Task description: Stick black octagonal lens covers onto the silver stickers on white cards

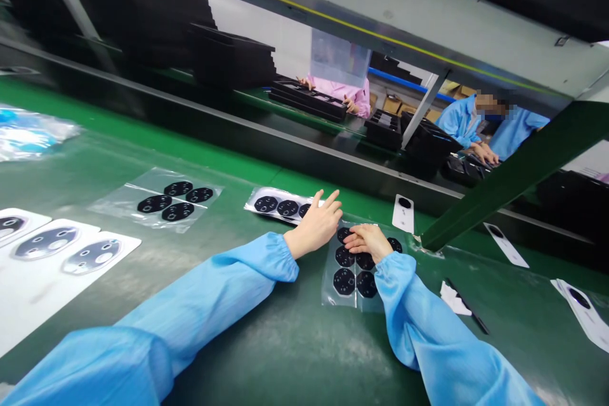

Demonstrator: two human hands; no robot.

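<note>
From the head camera, a clear rectangular plastic sheet (339, 303) lay on the dark green counter (285, 346), carrying black, roughly octagonal discs (344, 281) in rows. It lay flat with the discs apart, presumably so that each could be reached singly. The person's right hand (368, 242) hung over the sheet's upper part, its fingers together and pointing left across the discs; whether they pinched or touched anything I could not tell, as the hand hid its own fingertips. The left hand (314, 225) was at the sheet's upper left, fingers spread wide with nothing visible in them, perhaps raised to leave the discs uncovered.

Just left of the sheet, partly behind the left hand, was a shiny white strip (278, 194) with more black discs in a line. Farther left lay a second clear plastic sheet (114, 201) bearing four such discs, set apart, it seemed, to keep the groups from overlapping. Well to the sheet's left were white flat panels with silvery rounded shapes (47, 243). Beyond the sheet's upper right lay a narrow white card with a black circle (403, 222); right of the sheet, a thin black stick (476, 318) rested beside a torn white scrap (454, 300).
</note>
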